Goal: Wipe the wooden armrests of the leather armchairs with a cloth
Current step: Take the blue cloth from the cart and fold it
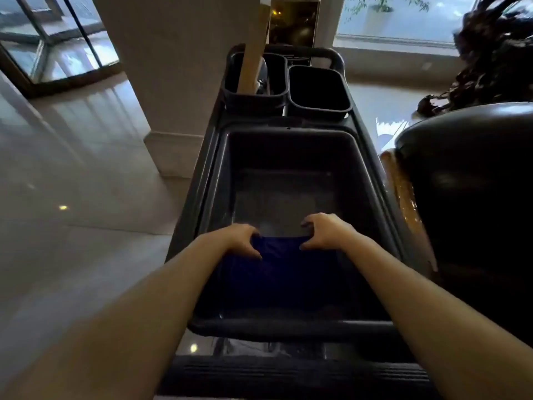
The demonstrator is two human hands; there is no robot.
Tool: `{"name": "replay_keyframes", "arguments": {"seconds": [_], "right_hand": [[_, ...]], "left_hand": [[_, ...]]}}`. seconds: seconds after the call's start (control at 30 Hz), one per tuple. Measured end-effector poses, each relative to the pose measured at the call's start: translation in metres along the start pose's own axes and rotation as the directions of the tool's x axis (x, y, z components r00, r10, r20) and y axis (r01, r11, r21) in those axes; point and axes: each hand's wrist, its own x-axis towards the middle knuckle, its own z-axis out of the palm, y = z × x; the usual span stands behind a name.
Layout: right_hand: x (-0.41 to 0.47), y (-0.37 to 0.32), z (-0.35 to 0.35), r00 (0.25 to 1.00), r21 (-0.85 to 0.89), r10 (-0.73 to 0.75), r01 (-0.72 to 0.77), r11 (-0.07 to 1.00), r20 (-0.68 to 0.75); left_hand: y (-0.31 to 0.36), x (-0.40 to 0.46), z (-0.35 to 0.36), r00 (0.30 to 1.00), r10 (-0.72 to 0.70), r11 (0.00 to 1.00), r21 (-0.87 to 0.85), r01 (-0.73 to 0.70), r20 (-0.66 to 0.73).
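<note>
- Cloth (277, 272), dark blue, is held inside the big black tub (219, 180) of a cleaning cart (372, 157), down at the near end of the tub.
- Its top edge is pinched at both corners: left hand (240, 239) on the left corner, right hand (324, 230) on the right, fingers curled shut on the fabric, so the cloth is kept stretched between them.
- Rest of the cloth is draped downward toward the tub's near wall; how far it reaches can't really be made out, pretty dark in there.
- Both forearms are extended in from the bottom corners, bare.
- Two smaller black bins sit at the far end of the cart: the left bin (277, 93) has a pale wooden handle (253, 53) stuck upright in it, the right bin (318, 90) looks dark inside.
- Leather armchair (467, 183), dark and shiny, is parked just beside the cart on the right, with a glossy wooden armrest (401, 186) seen along its cart-facing side.
- Pale polished floor (72, 168) and a white column (173, 82) are seen to the left.
</note>
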Motion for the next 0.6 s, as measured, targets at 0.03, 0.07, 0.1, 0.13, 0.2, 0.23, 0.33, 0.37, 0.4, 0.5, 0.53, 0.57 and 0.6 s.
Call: {"name": "replay_keyframes", "arguments": {"seconds": [0.03, 0.07, 0.1, 0.13, 0.2, 0.23, 0.33, 0.37, 0.4, 0.5, 0.53, 0.57, 0.6], "right_hand": [[0.002, 0.002, 0.004, 0.999, -0.015, 0.023, -0.023, 1.0, 0.038], [0.006, 0.004, 0.009, 0.997, -0.02, 0.035, -0.034, 0.999, 0.062], [0.008, 0.009, 0.017, 0.995, -0.031, 0.054, -0.051, 0.998, 0.087], [0.009, 0.013, 0.026, 0.992, -0.05, 0.072, -0.067, 0.996, 0.106], [0.016, 0.023, 0.041, 0.991, -0.07, 0.075, -0.067, 0.995, 0.111], [0.019, 0.027, 0.047, 0.993, -0.078, 0.064, -0.057, 0.995, 0.096], [0.025, 0.037, 0.062, 0.999, -0.085, 0.026, -0.023, 0.996, 0.036], [0.027, 0.038, 0.066, 1.0, -0.082, 0.021, -0.019, 0.996, 0.023], [0.028, 0.039, 0.07, 1.0, -0.081, 0.017, -0.016, 0.997, 0.008], [0.033, 0.042, 0.077, 0.999, -0.091, 0.007, -0.01, 0.996, -0.034], [0.034, 0.043, 0.077, 0.999, -0.096, -0.002, -0.002, 0.995, -0.045], [0.036, 0.044, 0.077, 0.999, -0.106, -0.013, 0.007, 0.994, -0.053], [0.036, 0.045, 0.077, 0.998, -0.111, -0.023, 0.016, 0.994, -0.059]], "left_hand": [[-0.001, 0.003, 0.004, 1.0, -0.022, 1.0, -0.001, 0.022, 0.016], [-0.004, 0.009, 0.007, 0.999, -0.037, 0.999, -0.016, 0.037, 0.023], [-0.007, 0.014, 0.013, 0.998, -0.059, 0.998, -0.02, 0.059, 0.033], [-0.01, 0.018, 0.019, 0.997, -0.068, 0.997, -0.02, 0.068, 0.023], [-0.013, 0.029, 0.028, 0.997, -0.073, 0.997, -0.008, 0.073, 0.0], [-0.014, 0.034, 0.031, 0.997, -0.072, 0.997, 0.002, 0.072, -0.021], [-0.014, 0.046, 0.04, 0.99, -0.075, 0.994, 0.072, 0.083, -0.118], [-0.014, 0.048, 0.044, 0.986, -0.083, 0.992, 0.084, 0.096, -0.146], [-0.013, 0.05, 0.048, 0.982, -0.092, 0.991, 0.08, 0.106, -0.165], [-0.012, 0.057, 0.061, 0.975, -0.101, 0.992, 0.052, 0.113, -0.197], [-0.011, 0.057, 0.063, 0.971, -0.099, 0.992, 0.051, 0.113, -0.219], [-0.012, 0.057, 0.064, 0.966, -0.094, 0.992, 0.058, 0.111, -0.24], [-0.012, 0.056, 0.065, 0.963, -0.084, 0.992, 0.066, 0.105, -0.256]]}}
